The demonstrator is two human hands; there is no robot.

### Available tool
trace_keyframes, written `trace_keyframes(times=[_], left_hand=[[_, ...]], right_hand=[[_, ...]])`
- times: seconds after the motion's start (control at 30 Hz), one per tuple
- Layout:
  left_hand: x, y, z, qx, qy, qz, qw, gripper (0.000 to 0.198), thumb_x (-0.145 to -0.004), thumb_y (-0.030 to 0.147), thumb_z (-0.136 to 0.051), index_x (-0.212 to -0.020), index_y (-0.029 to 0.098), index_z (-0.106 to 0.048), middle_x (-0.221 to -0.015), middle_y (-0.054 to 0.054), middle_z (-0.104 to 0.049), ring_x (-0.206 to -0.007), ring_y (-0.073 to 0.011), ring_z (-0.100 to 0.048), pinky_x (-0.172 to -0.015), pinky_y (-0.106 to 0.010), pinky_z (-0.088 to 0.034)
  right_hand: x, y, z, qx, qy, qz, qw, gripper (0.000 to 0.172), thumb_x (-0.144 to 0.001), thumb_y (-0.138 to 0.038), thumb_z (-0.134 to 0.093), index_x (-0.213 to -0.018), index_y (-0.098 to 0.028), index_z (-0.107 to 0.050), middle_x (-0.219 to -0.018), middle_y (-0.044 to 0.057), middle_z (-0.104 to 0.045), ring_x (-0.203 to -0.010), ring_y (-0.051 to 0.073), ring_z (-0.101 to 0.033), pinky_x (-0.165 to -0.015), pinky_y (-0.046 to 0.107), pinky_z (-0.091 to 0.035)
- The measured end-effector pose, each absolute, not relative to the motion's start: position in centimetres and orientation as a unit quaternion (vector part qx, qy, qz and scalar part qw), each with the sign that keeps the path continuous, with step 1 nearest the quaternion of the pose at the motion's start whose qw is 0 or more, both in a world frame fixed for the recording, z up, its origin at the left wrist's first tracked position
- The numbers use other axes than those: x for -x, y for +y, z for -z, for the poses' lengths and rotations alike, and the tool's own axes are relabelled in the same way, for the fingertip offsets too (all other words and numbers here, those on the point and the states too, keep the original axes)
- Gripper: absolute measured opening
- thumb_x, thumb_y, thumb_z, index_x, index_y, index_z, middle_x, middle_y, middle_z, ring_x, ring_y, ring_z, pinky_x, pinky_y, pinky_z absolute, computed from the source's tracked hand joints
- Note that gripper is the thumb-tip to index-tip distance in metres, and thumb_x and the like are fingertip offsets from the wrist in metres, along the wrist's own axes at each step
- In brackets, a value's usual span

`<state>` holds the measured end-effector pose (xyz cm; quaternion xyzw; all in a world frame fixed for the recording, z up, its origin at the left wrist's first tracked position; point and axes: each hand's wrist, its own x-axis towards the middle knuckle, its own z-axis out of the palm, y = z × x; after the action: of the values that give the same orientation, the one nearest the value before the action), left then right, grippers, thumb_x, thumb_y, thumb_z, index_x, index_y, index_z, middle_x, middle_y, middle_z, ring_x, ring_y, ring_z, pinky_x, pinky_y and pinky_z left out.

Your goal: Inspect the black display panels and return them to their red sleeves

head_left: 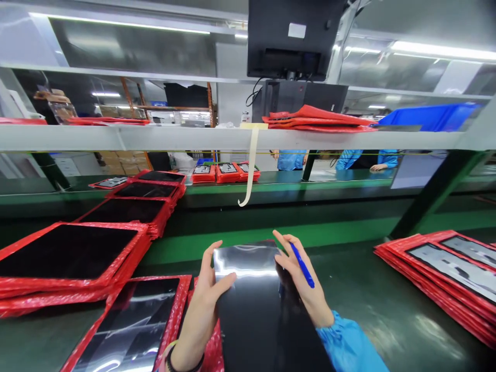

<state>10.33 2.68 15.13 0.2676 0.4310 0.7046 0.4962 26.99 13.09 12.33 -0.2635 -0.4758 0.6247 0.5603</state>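
Observation:
A black glossy screen panel (263,310) is held up in front of me, with bright light reflected near its far end. My left hand (207,299) grips its left edge, thumb over the face. At the right edge, my right hand (302,279) holds the panel too, and a blue pen (302,265) lies across the back of its fingers. Just left of my left hand, another glossy panel (132,325) rests on red bubble wrap (185,289). Part of the red wrap under the held panel is hidden.
Stacks of dark panels in red wrap (70,250) stand at the left. On the right sits a pile of grey-backed panels (457,263). A shelf (186,138) crosses ahead, with a tape strip (252,165) hanging down. A monitor (294,41) hangs above; people's blue sleeves (344,159) show beyond.

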Motion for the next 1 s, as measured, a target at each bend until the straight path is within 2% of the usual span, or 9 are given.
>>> trace_keyframes(times=[0.13, 0.2, 0.3, 0.37, 0.47, 0.57, 0.77, 0.9, 1.0], left_hand=[[-9.8, 2.5, -13.5, -0.25, 0.483, -0.705, 0.455, 0.064, -0.072, 0.03, -0.074, -0.131, 0.033, -0.051, -0.134, -0.006, -0.055, -0.123, -0.0312, -0.052, -0.095, -0.039, -0.044], [-9.1, 2.2, -12.5, -0.234, 0.495, -0.703, 0.455, 0.057, -0.075, 0.037, -0.071, -0.129, 0.032, -0.053, -0.132, -0.007, -0.058, -0.119, -0.0302, -0.056, -0.089, -0.036, -0.047], [-7.0, 1.0, -10.7, -0.207, 0.495, -0.704, 0.466, 0.066, -0.079, 0.046, -0.066, -0.138, 0.034, -0.04, -0.125, -0.009, -0.062, -0.104, -0.0275, -0.064, -0.075, -0.035, -0.051], [-5.0, -0.2, -9.1, -0.199, 0.509, -0.71, 0.444, 0.07, -0.079, 0.049, -0.065, -0.14, 0.033, -0.035, -0.124, -0.01, -0.062, -0.099, -0.0262, -0.065, -0.074, -0.037, -0.052], [-2.6, -2.3, -6.3, -0.214, 0.573, -0.679, 0.406, 0.061, -0.064, 0.045, -0.079, -0.117, 0.023, -0.057, -0.108, -0.008, -0.065, -0.09, -0.023, -0.063, -0.068, -0.031, -0.051], [-1.9, -4.0, -4.0, -0.207, 0.595, -0.653, 0.421, 0.052, -0.052, 0.04, -0.087, -0.094, 0.018, -0.066, -0.088, -0.005, -0.065, -0.073, -0.0186, -0.06, -0.057, -0.027, -0.046], [-3.4, -4.4, -2.3, -0.213, 0.593, -0.597, 0.497, 0.051, -0.047, 0.045, -0.086, -0.084, 0.015, -0.065, -0.07, -0.002, -0.062, -0.061, -0.0142, -0.057, -0.056, -0.027, -0.045], [-3.5, -3.3, -2.0, -0.238, 0.611, -0.547, 0.52, 0.051, -0.049, 0.055, -0.082, -0.074, 0.019, -0.057, -0.054, 0.007, -0.048, -0.048, -0.0089, -0.045, -0.046, -0.022, -0.035], [-3.2, -2.4, -1.7, -0.265, 0.633, -0.509, 0.52, 0.058, -0.043, 0.063, -0.081, -0.065, 0.021, -0.047, -0.049, 0.012, -0.037, -0.045, -0.0063, -0.034, -0.043, -0.019, -0.027]], right_hand=[[-26.3, 13.4, -10.3, 0.287, -0.467, -0.644, 0.533, 0.03, -0.067, -0.03, -0.08, -0.089, -0.026, -0.061, -0.122, 0.006, -0.071, -0.116, 0.026, -0.06, -0.092, 0.035, -0.044], [-25.9, 13.6, -9.2, 0.295, -0.458, -0.649, 0.53, 0.03, -0.063, -0.035, -0.082, -0.081, -0.025, -0.06, -0.114, 0.005, -0.074, -0.117, 0.027, -0.06, -0.095, 0.038, -0.044], [-25.6, 14.0, -7.9, 0.309, -0.453, -0.646, 0.531, 0.03, -0.064, -0.039, -0.081, -0.079, -0.026, -0.058, -0.111, 0.004, -0.076, -0.113, 0.028, -0.063, -0.097, 0.04, -0.043], [-25.6, 14.0, -7.3, 0.314, -0.459, -0.638, 0.533, 0.029, -0.066, -0.039, -0.08, -0.079, -0.026, -0.058, -0.111, 0.004, -0.076, -0.115, 0.028, -0.062, -0.1, 0.041, -0.04], [-25.3, 13.7, -6.6, 0.311, -0.482, -0.626, 0.528, 0.028, -0.067, -0.04, -0.079, -0.08, -0.026, -0.058, -0.11, 0.004, -0.075, -0.121, 0.027, -0.058, -0.106, 0.041, -0.035], [-24.6, 13.1, -5.8, 0.314, -0.504, -0.614, 0.52, 0.025, -0.071, -0.04, -0.076, -0.08, -0.026, -0.058, -0.105, 0.005, -0.076, -0.122, 0.028, -0.056, -0.108, 0.041, -0.032], [-23.3, 12.5, -3.6, 0.327, -0.547, -0.571, 0.517, 0.02, -0.077, -0.04, -0.066, -0.087, -0.025, -0.057, -0.107, 0.008, -0.074, -0.113, 0.029, -0.062, -0.103, 0.045, -0.039], [-22.6, 12.8, -2.1, 0.349, -0.57, -0.522, 0.529, 0.019, -0.072, -0.03, -0.058, -0.089, -0.026, -0.055, -0.12, 0.012, -0.067, -0.123, 0.031, -0.056, -0.102, 0.051, -0.039], [-22.2, 12.5, -1.4, 0.353, -0.601, -0.479, 0.534, 0.024, -0.064, -0.022, -0.054, -0.088, -0.025, -0.054, -0.126, 0.014, -0.063, -0.13, 0.032, -0.048, -0.108, 0.054, -0.031]])
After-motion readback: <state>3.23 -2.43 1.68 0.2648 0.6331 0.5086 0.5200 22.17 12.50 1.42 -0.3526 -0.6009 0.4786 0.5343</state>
